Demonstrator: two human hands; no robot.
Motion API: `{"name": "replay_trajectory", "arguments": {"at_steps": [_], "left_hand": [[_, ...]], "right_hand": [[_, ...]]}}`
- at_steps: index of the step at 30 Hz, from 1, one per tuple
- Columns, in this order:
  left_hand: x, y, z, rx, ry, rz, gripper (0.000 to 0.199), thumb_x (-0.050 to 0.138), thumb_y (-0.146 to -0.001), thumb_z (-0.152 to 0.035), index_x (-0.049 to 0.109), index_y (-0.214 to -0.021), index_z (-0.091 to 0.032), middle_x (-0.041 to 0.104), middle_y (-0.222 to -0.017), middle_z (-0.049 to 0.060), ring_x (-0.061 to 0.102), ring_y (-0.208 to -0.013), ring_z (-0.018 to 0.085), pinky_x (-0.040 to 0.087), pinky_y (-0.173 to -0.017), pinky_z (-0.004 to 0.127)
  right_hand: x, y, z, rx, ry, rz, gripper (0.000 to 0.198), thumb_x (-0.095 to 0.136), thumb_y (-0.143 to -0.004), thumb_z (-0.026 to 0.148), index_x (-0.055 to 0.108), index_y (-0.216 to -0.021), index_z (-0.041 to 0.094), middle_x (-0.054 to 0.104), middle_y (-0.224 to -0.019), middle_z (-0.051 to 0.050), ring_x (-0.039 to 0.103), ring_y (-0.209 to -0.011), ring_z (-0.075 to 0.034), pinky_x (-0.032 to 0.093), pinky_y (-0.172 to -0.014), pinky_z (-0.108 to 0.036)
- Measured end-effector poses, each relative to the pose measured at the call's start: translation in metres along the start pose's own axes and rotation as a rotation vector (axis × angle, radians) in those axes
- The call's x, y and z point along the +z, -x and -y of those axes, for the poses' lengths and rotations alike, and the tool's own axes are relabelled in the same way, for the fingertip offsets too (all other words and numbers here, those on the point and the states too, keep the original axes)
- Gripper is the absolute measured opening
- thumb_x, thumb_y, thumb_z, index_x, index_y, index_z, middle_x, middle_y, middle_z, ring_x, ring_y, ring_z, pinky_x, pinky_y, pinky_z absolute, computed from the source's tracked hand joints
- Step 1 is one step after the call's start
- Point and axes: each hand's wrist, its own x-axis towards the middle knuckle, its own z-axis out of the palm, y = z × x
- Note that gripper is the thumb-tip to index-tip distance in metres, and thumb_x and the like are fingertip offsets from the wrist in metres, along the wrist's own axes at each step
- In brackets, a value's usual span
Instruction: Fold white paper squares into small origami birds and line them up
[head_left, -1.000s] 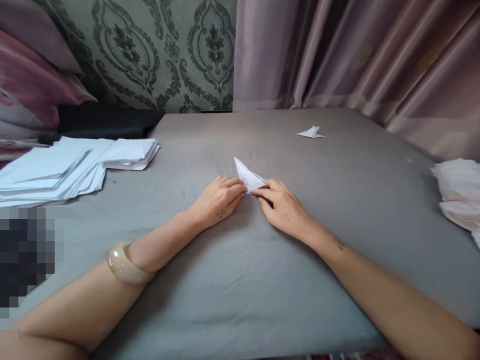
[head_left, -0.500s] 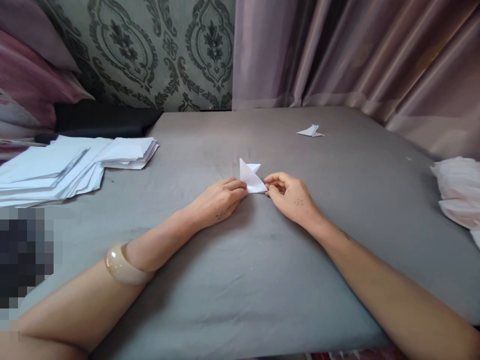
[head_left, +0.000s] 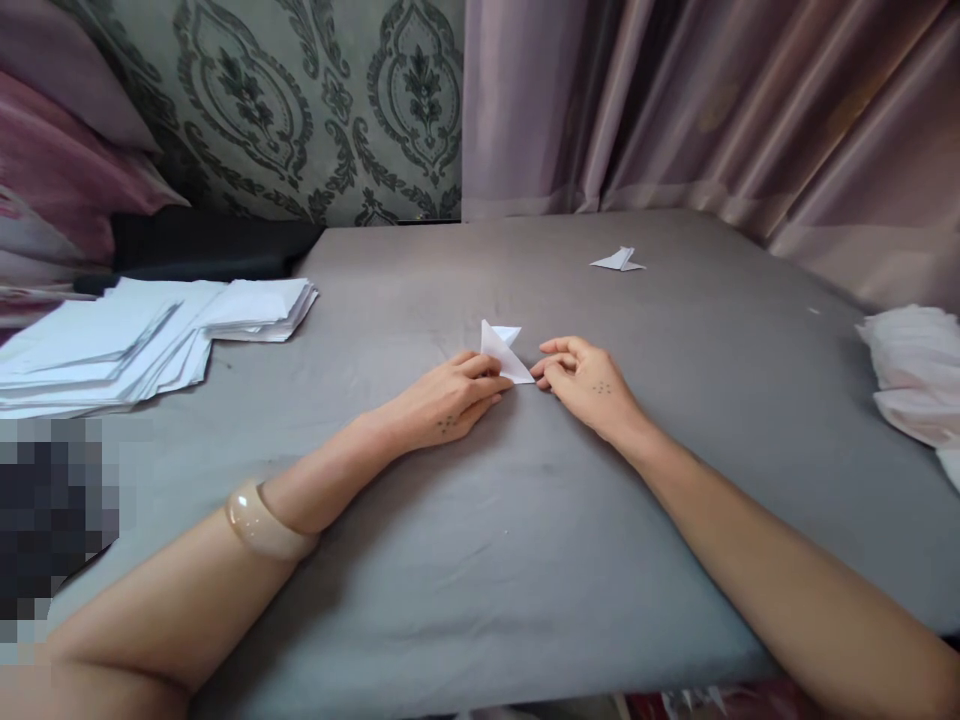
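Tbh can't see the lower left of the small folded white paper point(head_left: 507, 357) behind the left hand point(head_left: 446, 397). Can't make out the pixelated dark blob point(head_left: 46, 515), or the cropped end of the white paper stack point(head_left: 90, 335).

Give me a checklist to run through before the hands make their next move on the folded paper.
1. Left hand on the folded paper: ok, at its lower left.
2. Right hand gripping the paper's right corner: cannot tell; it is right by it.
3. Creases sharp: cannot tell, too small.
4. Paper stacks apart from both hands: ok, off to the left.
5. Bangle clear of the paper: ok, up the left forearm.
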Motion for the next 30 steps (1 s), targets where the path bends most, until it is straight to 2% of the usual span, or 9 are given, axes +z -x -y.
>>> {"name": "replay_trajectory", "arguments": {"at_steps": [9, 12, 15, 19, 20, 22, 25, 28, 30], "left_hand": [[0.005, -0.007, -0.005, -0.041, -0.074, 0.018, 0.039, 0.037, -0.097, -0.034, 0.058, -0.128, -0.022, 0.051, -0.109, 0.013, 0.048, -0.097, 0.022, 0.042, -0.093, 0.041], [0.007, -0.007, -0.008, -0.042, -0.119, 0.002, 0.040, 0.036, -0.097, -0.035, 0.055, -0.131, -0.026, 0.051, -0.109, 0.013, 0.048, -0.096, 0.022, 0.042, -0.092, 0.042], [0.007, -0.005, -0.010, -0.029, -0.138, -0.031, 0.038, 0.036, -0.097, -0.033, 0.057, -0.127, -0.021, 0.054, -0.107, 0.012, 0.051, -0.095, 0.021, 0.043, -0.090, 0.039], [0.006, -0.003, -0.008, -0.063, -0.209, -0.162, 0.025, 0.042, -0.094, -0.031, 0.063, -0.095, -0.016, 0.059, -0.091, 0.009, 0.053, -0.086, 0.021, 0.044, -0.079, 0.035], [0.006, -0.002, -0.008, -0.087, -0.244, -0.228, 0.021, 0.045, -0.093, -0.031, 0.060, -0.091, -0.016, 0.059, -0.090, 0.009, 0.053, -0.085, 0.021, 0.044, -0.077, 0.035], [0.005, -0.001, -0.007, -0.143, -0.312, -0.369, 0.016, 0.050, -0.090, -0.030, 0.056, -0.094, -0.016, 0.058, -0.096, 0.010, 0.051, -0.088, 0.023, 0.043, -0.080, 0.038], [0.004, 0.001, -0.007, -0.225, -0.349, -0.465, 0.028, 0.055, -0.083, -0.025, 0.050, -0.109, -0.017, 0.053, -0.112, 0.013, 0.047, -0.100, 0.027, 0.040, -0.086, 0.043], [0.002, 0.002, -0.007, -0.321, -0.330, -0.440, 0.048, 0.054, -0.073, -0.013, 0.045, -0.119, -0.017, 0.049, -0.122, 0.015, 0.043, -0.109, 0.029, 0.038, -0.088, 0.044], [0.001, 0.003, -0.004, -0.373, -0.326, -0.432, 0.053, 0.052, -0.070, -0.009, 0.046, -0.122, -0.018, 0.048, -0.127, 0.014, 0.041, -0.114, 0.030, 0.036, -0.090, 0.044]], "right_hand": [[0.003, -0.002, -0.003, 0.005, -0.020, -0.026, 0.024, 0.050, -0.079, 0.015, 0.057, -0.102, 0.019, 0.074, -0.085, -0.005, 0.068, -0.071, -0.015, 0.052, -0.072, -0.031], [0.003, 0.000, 0.000, -0.046, 0.029, -0.019, 0.023, 0.053, -0.078, 0.018, 0.061, -0.101, 0.019, 0.073, -0.087, -0.005, 0.067, -0.074, -0.015, 0.051, -0.073, -0.031], [0.004, 0.004, 0.005, -0.120, 0.127, 0.020, 0.020, 0.060, -0.078, 0.023, 0.065, -0.097, 0.020, 0.071, -0.087, -0.003, 0.063, -0.071, -0.014, 0.050, -0.071, -0.030], [0.006, 0.011, 0.011, -0.249, 0.251, 0.014, 0.010, 0.064, -0.078, 0.026, 0.066, -0.086, 0.021, 0.065, -0.084, -0.001, 0.054, -0.063, -0.011, 0.045, -0.065, -0.026], [0.007, 0.012, 0.011, -0.288, 0.275, 0.008, 0.006, 0.063, -0.079, 0.024, 0.066, -0.084, 0.021, 0.064, -0.084, -0.001, 0.053, -0.064, -0.011, 0.044, -0.065, -0.026], [0.008, 0.015, 0.012, -0.362, 0.325, 0.014, 0.008, 0.057, -0.082, 0.018, 0.065, -0.083, 0.021, 0.062, -0.088, -0.001, 0.053, -0.066, -0.011, 0.043, -0.066, -0.026], [0.009, 0.018, 0.012, -0.423, 0.393, 0.033, 0.016, 0.050, -0.084, 0.013, 0.064, -0.087, 0.021, 0.062, -0.095, -0.002, 0.054, -0.071, -0.012, 0.043, -0.069, -0.026], [0.008, 0.020, 0.014, -0.419, 0.424, 0.011, 0.019, 0.049, -0.084, 0.011, 0.063, -0.093, 0.021, 0.062, -0.099, -0.003, 0.056, -0.072, -0.012, 0.044, -0.070, -0.027], [0.008, 0.021, 0.014, -0.420, 0.434, 0.010, 0.022, 0.048, -0.083, 0.010, 0.063, -0.095, 0.021, 0.063, -0.101, -0.004, 0.057, -0.074, -0.013, 0.044, -0.071, -0.027]]}}
